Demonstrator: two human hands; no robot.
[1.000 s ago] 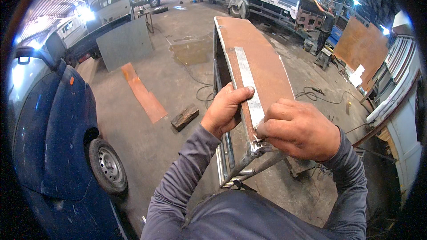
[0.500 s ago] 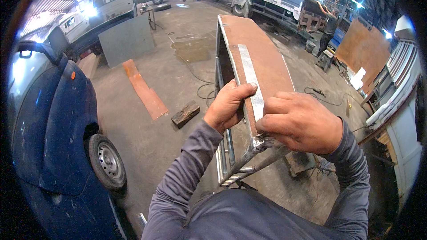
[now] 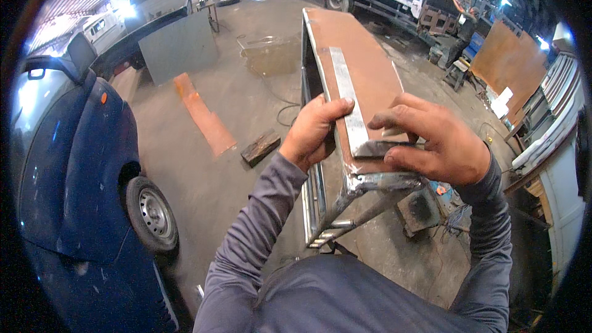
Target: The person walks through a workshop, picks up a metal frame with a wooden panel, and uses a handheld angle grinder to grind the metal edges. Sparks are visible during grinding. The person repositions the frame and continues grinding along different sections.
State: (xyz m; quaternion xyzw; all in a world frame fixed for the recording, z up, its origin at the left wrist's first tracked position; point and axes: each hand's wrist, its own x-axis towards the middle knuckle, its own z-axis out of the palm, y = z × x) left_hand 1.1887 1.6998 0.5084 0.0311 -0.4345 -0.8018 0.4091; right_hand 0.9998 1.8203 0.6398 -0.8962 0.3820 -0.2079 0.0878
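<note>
Gripping the metal strip [image 3: 341, 80] beneath its thumb against the brown board [image 3: 364, 43], the left hand [image 3: 313, 126] should press evenly to prevent slipping, while the right hand's fingers [image 3: 412, 159] half-curl by the strip's near end, grip impossible to tell.

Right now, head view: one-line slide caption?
Left hand holds pale strip flat on brown panel, thumb on top; right hand at the strip's near end.
</note>
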